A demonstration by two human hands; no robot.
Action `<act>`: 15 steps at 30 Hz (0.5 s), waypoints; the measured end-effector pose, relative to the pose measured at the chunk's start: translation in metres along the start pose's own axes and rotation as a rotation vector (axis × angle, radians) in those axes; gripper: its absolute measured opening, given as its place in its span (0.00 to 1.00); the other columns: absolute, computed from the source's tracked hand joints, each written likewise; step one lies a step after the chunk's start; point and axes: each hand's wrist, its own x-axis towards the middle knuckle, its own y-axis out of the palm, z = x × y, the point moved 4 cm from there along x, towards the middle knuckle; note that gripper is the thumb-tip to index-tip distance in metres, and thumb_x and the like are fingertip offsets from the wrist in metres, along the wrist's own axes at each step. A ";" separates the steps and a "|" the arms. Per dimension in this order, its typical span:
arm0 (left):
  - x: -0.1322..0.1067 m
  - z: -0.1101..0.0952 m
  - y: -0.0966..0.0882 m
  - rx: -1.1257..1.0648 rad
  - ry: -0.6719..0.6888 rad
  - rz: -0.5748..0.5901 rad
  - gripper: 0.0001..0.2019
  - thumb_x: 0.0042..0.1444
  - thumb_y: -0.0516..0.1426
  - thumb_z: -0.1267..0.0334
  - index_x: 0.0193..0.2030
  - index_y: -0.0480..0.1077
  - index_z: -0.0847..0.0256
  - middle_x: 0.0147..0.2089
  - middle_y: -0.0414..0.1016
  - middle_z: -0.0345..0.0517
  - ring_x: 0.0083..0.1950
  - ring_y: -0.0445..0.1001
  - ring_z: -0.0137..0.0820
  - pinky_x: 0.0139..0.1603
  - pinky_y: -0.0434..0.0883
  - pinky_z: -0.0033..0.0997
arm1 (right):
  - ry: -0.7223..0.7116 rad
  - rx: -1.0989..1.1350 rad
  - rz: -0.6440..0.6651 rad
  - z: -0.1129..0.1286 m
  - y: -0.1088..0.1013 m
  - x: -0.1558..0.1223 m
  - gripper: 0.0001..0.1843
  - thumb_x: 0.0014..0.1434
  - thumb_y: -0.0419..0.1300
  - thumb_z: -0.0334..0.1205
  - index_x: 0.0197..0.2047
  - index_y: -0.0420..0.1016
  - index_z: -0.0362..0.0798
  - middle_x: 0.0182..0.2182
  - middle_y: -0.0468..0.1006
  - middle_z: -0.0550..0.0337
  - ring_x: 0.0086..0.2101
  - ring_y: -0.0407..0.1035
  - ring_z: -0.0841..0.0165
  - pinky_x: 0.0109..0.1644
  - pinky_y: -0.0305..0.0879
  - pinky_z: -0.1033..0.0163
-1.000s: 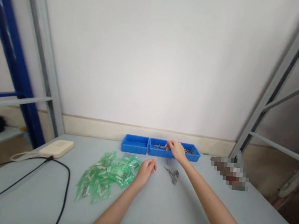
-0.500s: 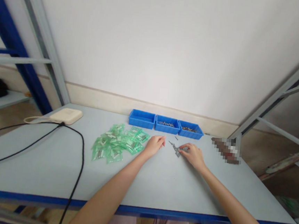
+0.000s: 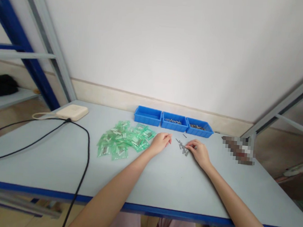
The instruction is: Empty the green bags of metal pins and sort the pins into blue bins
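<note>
My right hand (image 3: 199, 151) rests on the grey table (image 3: 57, 161) with its fingertips pinched at a small pile of loose metal screws (image 3: 182, 147). A single screw (image 3: 184, 135) lies a little farther back. My left hand (image 3: 161, 142) lies loosely curled on the table, just right of a heap of several small green plastic bags (image 3: 124, 140), holding nothing that I can see. Three blue bins stand in a row at the back: the left bin (image 3: 147, 115) looks empty, the middle bin (image 3: 174, 121) and the right bin (image 3: 199, 127) hold screws.
A cream flat device (image 3: 72, 112) sits at the back left, with a black cable (image 3: 82, 157) looping across the table and over its front edge. Grey and blue shelf posts stand left and right. A blurred object (image 3: 238, 149) lies at the right.
My right hand came back from the blue bins to the table and now touches the pile of screws. The view tilted down. My left hand stayed by the green bags.
</note>
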 end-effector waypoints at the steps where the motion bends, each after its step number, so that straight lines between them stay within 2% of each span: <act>1: 0.000 0.000 0.001 0.003 0.003 0.007 0.20 0.58 0.45 0.54 0.21 0.65 0.62 0.14 0.57 0.35 0.19 0.59 0.25 0.25 0.56 0.26 | -0.025 0.033 0.026 -0.001 -0.001 0.000 0.13 0.55 0.58 0.47 0.29 0.77 0.47 0.35 0.78 0.54 0.36 0.71 0.63 0.41 0.64 0.60; 5: 0.002 0.001 0.003 0.005 -0.023 0.018 0.20 0.58 0.45 0.54 0.21 0.65 0.62 0.15 0.57 0.35 0.19 0.59 0.24 0.25 0.56 0.25 | -0.086 0.128 0.131 -0.006 -0.005 0.002 0.12 0.54 0.60 0.47 0.32 0.79 0.48 0.37 0.78 0.53 0.39 0.71 0.63 0.42 0.65 0.60; 10: 0.005 0.007 0.002 -0.064 -0.093 0.038 0.19 0.59 0.46 0.54 0.22 0.64 0.63 0.14 0.58 0.34 0.16 0.57 0.22 0.22 0.54 0.23 | -0.077 0.075 0.108 -0.010 -0.009 0.009 0.12 0.54 0.59 0.45 0.28 0.78 0.46 0.30 0.76 0.55 0.32 0.69 0.65 0.40 0.64 0.61; 15: 0.006 0.010 0.003 -0.109 -0.097 0.067 0.19 0.59 0.46 0.54 0.23 0.63 0.63 0.15 0.58 0.34 0.15 0.57 0.21 0.19 0.54 0.23 | -0.146 0.043 0.083 -0.005 -0.006 0.008 0.12 0.57 0.56 0.42 0.28 0.76 0.46 0.33 0.74 0.55 0.33 0.68 0.66 0.40 0.63 0.63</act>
